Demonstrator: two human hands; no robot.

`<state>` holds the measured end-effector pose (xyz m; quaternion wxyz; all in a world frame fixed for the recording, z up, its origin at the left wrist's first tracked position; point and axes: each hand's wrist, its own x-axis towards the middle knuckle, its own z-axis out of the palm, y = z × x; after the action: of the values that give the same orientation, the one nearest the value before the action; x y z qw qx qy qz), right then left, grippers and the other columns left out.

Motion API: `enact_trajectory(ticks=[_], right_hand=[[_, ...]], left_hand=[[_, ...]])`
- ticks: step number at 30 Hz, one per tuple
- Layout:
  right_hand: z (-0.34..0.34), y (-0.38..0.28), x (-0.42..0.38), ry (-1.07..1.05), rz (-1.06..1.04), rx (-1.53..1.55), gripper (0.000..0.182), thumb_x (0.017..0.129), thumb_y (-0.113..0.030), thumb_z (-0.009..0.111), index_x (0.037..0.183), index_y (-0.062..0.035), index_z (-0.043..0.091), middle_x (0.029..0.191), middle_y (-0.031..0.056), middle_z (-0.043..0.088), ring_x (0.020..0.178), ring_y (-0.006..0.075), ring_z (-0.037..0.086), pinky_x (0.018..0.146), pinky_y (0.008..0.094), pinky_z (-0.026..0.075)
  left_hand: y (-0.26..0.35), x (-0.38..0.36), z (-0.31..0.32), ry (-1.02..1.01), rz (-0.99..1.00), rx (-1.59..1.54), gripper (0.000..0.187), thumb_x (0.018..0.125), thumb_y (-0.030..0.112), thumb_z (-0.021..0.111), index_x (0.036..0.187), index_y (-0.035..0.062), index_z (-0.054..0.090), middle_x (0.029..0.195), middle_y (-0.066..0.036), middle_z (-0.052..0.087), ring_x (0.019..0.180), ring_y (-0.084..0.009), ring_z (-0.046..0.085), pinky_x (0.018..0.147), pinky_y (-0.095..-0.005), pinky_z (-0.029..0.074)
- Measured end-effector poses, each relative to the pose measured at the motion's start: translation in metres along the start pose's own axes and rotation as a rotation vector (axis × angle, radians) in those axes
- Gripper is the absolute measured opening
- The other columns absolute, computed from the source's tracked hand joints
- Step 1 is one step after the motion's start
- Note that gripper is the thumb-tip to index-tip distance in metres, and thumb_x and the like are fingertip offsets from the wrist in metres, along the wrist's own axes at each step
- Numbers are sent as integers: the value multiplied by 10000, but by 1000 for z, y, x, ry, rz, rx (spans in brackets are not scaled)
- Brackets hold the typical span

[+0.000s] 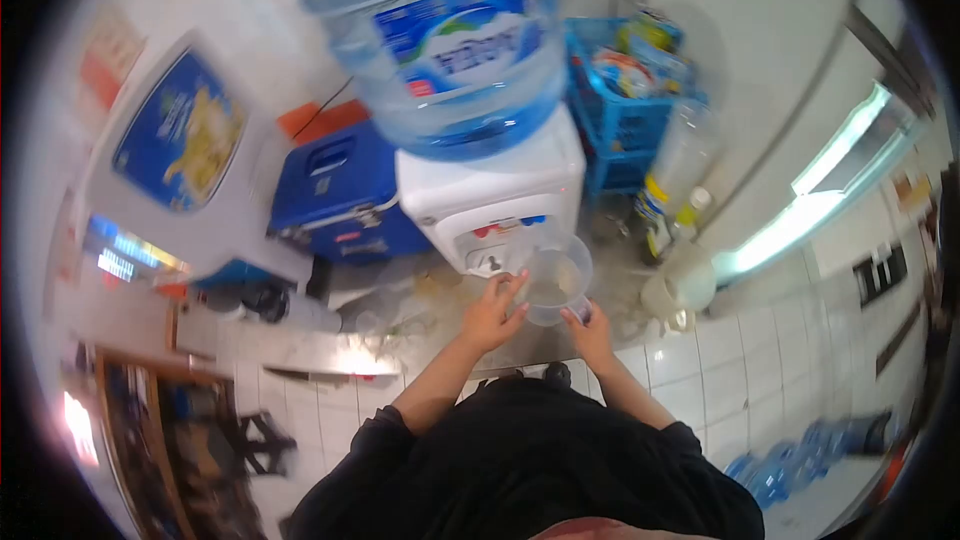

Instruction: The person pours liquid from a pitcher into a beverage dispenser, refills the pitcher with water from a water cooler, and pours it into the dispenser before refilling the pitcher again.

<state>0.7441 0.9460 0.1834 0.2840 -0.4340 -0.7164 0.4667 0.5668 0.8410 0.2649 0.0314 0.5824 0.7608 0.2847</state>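
Observation:
A clear plastic pitcher (557,278) is held between my two hands, just in front of the white water dispenser (490,185). My left hand (494,313) presses its fingers, somewhat spread, against the pitcher's left side. On the near right side, my right hand (590,332) is closed at what looks like the handle, which the fingers partly cover. Its mouth faces up, and I cannot make out whether there is liquid inside. On top of the dispenser sits a large blue-tinted water bottle (450,50) with a blue label.
Left of the dispenser stands a blue cooler box (340,190). To the right are a blue plastic rack (620,115) with packets, upright bottles (655,220) and another translucent pitcher (678,285) on the counter. Glasses (375,315) stand at left. Large water bottles (790,465) lie lower right.

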Motion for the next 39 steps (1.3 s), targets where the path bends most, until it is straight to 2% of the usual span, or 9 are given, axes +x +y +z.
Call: enact_trajectory(ticks=[6, 9, 14, 18, 22, 23, 25, 27, 39], right_hand=[[8, 40, 0, 67, -67, 29, 318, 787, -222, 696, 965, 19, 590, 762, 53, 593, 691, 122, 514, 633, 283, 430], [0, 26, -7, 92, 0, -232, 341, 800, -230, 682, 995, 32, 582, 825, 88, 614, 738, 148, 546, 689, 284, 442], [4, 7, -46, 241, -5, 71, 430, 844, -318, 626, 1052, 50, 550, 1001, 160, 592, 909, 225, 543, 821, 343, 418], [10, 35, -45, 394, -234, -595, 511, 854, -376, 597, 1109, 61, 529, 1023, 196, 580, 943, 267, 542, 847, 372, 414], [4, 26, -35, 453, -154, -341, 684, 802, -562, 569, 1088, 59, 545, 975, 264, 585, 881, 368, 571, 774, 431, 438], [-16, 94, 12, 435, -534, -750, 702, 799, -578, 559, 1083, 63, 546, 990, 268, 584, 886, 385, 565, 779, 443, 434], [-27, 113, 40, 340, -476, -806, 699, 808, -580, 544, 1069, 68, 555, 953, 260, 595, 868, 398, 561, 768, 449, 435], [-11, 78, 26, 659, -331, -853, 587, 827, -503, 571, 1006, 56, 578, 904, 234, 607, 832, 401, 570, 735, 443, 449], [324, -3, -103, -265, -648, -682, 425, 849, -378, 589, 944, 36, 587, 877, 195, 610, 761, 340, 580, 694, 405, 459]], left_hand=[[-3, -82, -18, 74, -104, -46, 542, 838, 224, 574, 1342, 246, 376, 1280, -73, 421, 626, -200, 610, 628, -355, 505], [-5, -141, -45, -25, -414, -144, 557, 839, 208, 569, 1353, 235, 357, 1277, -69, 422, 672, -209, 624, 640, -354, 507], [-28, -283, -62, 102, -764, -221, 593, 824, 166, 587, 1359, 198, 334, 1239, -137, 442, 698, -223, 608, 660, -339, 502], [-36, -422, -53, 258, -1033, -296, 688, 827, 173, 577, 1413, 265, 229, 1221, -134, 446, 695, -219, 583, 685, -340, 488], [-22, -538, -78, 248, -1217, -376, 694, 843, 244, 554, 1422, 313, 177, 1218, -147, 450, 753, -237, 601, 744, -376, 482], [-20, -564, -83, 203, -1231, -412, 686, 849, 259, 545, 1421, 322, 173, 1217, -154, 450, 769, -240, 608, 757, -380, 481], [-20, -612, -95, 254, -1292, -455, 674, 856, 270, 533, 1424, 308, 172, 1182, -181, 478, 872, -282, 599, 824, -393, 460], [-26, -662, -97, 272, -1304, -451, 677, 858, 275, 533, 1427, 290, 168, 1143, -208, 507, 971, -330, 559, 874, -403, 435], [-180, -876, -138, 567, -1792, -908, 654, 836, 376, 561, 1389, 148, 299, 1065, -230, 573, 877, -297, 595, 705, -379, 500]])
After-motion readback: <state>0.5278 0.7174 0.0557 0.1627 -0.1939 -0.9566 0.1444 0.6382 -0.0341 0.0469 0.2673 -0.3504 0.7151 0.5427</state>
